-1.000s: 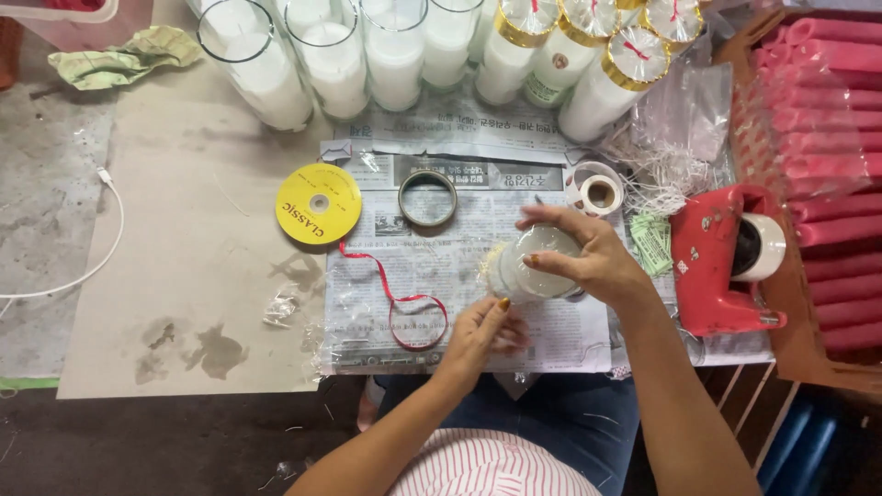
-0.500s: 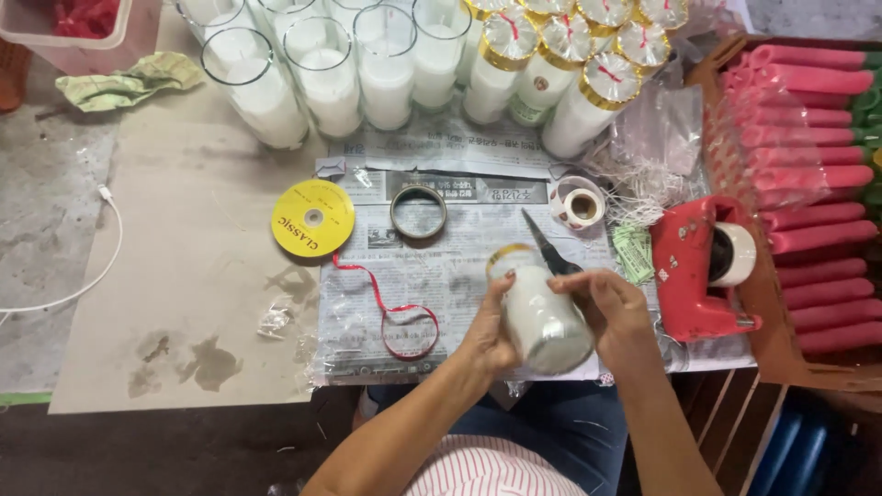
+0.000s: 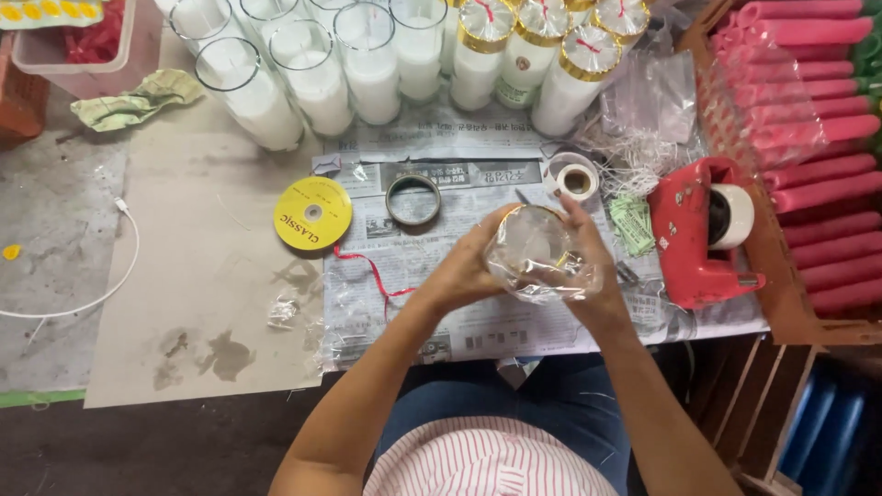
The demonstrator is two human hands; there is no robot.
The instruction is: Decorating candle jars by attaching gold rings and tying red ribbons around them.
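Observation:
A glass candle jar point(image 3: 537, 248) wrapped in clear film, with a gold band at its rim, is held between both hands above the newspaper point(image 3: 432, 276). My left hand point(image 3: 464, 271) grips its left side. My right hand point(image 3: 593, 276) holds its right side, fingers up along the film. A red ribbon point(image 3: 367, 266) trails from the yellow spool point(image 3: 312, 213) across the newspaper toward my left hand. The jar's base is hidden by the crinkled film.
Rows of white-filled glass candles point(image 3: 317, 78) and gold-capped wrapped ones point(image 3: 570, 69) stand at the back. A gold tape ring point(image 3: 412, 199), a small tape roll point(image 3: 576, 178), a red tape dispenser point(image 3: 703, 230) and a crate of pink candles point(image 3: 808, 138) lie around.
The jar was lying tilted on its side in my hands; now it points its wrapped top toward me, held higher, and both hands have shifted up around it.

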